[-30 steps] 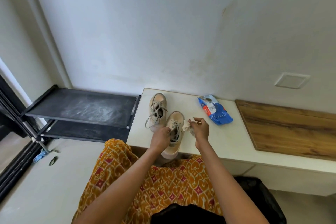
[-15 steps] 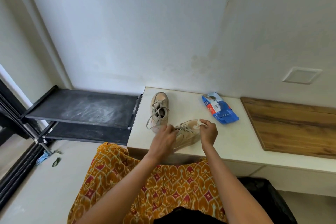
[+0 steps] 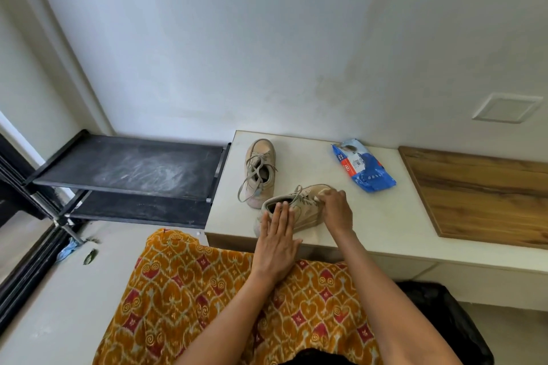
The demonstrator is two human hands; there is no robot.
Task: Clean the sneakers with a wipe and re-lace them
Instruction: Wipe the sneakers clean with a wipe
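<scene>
Head view: the left hand [image 3: 277, 238] lies flat, fingers straight, pressing on the heel and collar of the near sneaker [image 3: 292, 210], which lies tipped on its side on the white bench [image 3: 370, 225]. The right hand [image 3: 336, 210] curls over the sneaker's toe end, pinching a wipe [image 3: 323, 192] against it. Beyond the left hand stands the second sneaker [image 3: 260, 172], upright, laces loose. A blue wipe pack [image 3: 363, 169] lies beyond the right hand.
</scene>
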